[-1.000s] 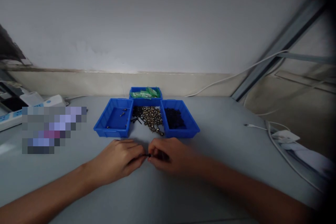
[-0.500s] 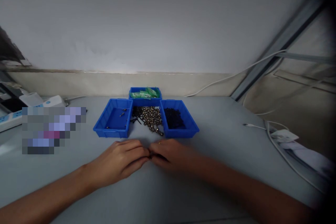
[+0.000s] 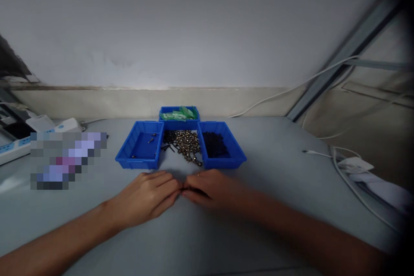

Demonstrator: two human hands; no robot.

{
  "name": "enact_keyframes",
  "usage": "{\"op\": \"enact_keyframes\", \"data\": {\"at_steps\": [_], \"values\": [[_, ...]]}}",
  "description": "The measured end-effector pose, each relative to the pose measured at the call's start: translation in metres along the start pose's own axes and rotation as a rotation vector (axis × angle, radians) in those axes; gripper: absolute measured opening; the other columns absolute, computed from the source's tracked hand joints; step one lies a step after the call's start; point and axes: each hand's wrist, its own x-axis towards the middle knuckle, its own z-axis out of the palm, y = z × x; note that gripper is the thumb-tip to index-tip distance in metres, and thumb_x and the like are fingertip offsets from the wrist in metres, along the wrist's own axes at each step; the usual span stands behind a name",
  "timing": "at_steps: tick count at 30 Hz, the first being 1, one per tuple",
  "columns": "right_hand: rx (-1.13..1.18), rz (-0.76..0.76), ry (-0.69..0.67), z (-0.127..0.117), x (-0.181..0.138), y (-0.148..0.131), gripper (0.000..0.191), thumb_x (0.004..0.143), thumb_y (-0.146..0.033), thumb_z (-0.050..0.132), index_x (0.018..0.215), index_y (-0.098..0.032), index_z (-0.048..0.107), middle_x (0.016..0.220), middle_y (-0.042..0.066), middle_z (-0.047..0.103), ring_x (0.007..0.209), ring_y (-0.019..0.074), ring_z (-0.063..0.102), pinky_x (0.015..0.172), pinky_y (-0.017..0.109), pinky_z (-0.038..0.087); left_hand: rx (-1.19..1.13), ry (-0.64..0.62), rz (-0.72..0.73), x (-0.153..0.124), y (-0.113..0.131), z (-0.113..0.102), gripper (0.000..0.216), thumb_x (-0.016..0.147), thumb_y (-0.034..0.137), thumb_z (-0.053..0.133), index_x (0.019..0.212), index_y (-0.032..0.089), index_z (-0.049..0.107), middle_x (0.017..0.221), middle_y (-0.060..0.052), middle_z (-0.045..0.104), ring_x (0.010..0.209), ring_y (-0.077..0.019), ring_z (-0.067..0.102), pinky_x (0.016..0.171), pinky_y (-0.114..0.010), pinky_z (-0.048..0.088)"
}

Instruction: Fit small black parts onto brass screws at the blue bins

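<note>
My left hand [image 3: 153, 194] and my right hand [image 3: 210, 187] meet fingertip to fingertip above the grey table, just in front of the bins. Both are closed in a pinch; whatever lies between the fingertips is too small and dark to make out. Beyond them is a pile of small brass-coloured metal fittings [image 3: 187, 144], with black screw-like pieces [image 3: 168, 138] at its left side. A blue bin [image 3: 137, 164] on the left holds a few small metal pieces. Another blue bin [image 3: 223, 164] on the right contains many small black parts [image 3: 214, 144].
Behind the pile stands a third blue bin [image 3: 179, 124] with green plastic bags [image 3: 179, 114]. A white power strip [image 3: 67, 126] and a pixelated object [image 3: 69, 159] lie at the left. White cables and a plug [image 3: 355, 164] are at the right, near a metal frame [image 3: 323, 77].
My hands stay together, with the fingertips shifted very slightly left. The view has moved a little; the bins and the pile look the same.
</note>
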Motion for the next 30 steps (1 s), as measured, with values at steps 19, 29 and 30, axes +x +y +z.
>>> {"op": "enact_keyframes", "data": {"at_steps": [19, 29, 30], "values": [[-0.049, 0.006, 0.002, -0.004, 0.001, 0.005, 0.021, 0.087, -0.024, 0.038, 0.079, -0.017, 0.056, 0.071, 0.001, 0.059, 0.064, 0.0108, 0.053, 0.059, 0.022, 0.036, -0.097, 0.084, -0.13, 0.002, -0.002, -0.004, 0.015, 0.087, 0.026, 0.041, 0.084, 0.016, 0.053, 0.072, -0.001, 0.055, 0.067, -0.0127, 0.053, 0.06, -0.023, 0.042], [-0.11, -0.099, -0.007, 0.005, 0.002, 0.006, 0.02, 0.084, -0.02, 0.041, 0.07, -0.016, 0.054, 0.066, 0.0, 0.057, 0.058, 0.0095, 0.049, 0.055, 0.021, 0.035, -0.076, 0.189, 0.125, -0.001, 0.001, -0.002, 0.021, 0.087, 0.018, 0.044, 0.106, 0.016, 0.053, 0.08, -0.002, 0.062, 0.067, -0.0117, 0.056, 0.061, -0.024, 0.045], [-0.127, -0.105, -0.006, 0.005, 0.002, 0.006, 0.02, 0.084, -0.02, 0.041, 0.07, -0.016, 0.054, 0.065, 0.0, 0.057, 0.058, 0.0097, 0.049, 0.055, 0.021, 0.035, -0.058, 0.195, 0.145, -0.001, 0.001, -0.002, 0.022, 0.087, 0.017, 0.044, 0.106, 0.016, 0.053, 0.08, -0.002, 0.063, 0.067, -0.0119, 0.056, 0.061, -0.024, 0.044]]}}
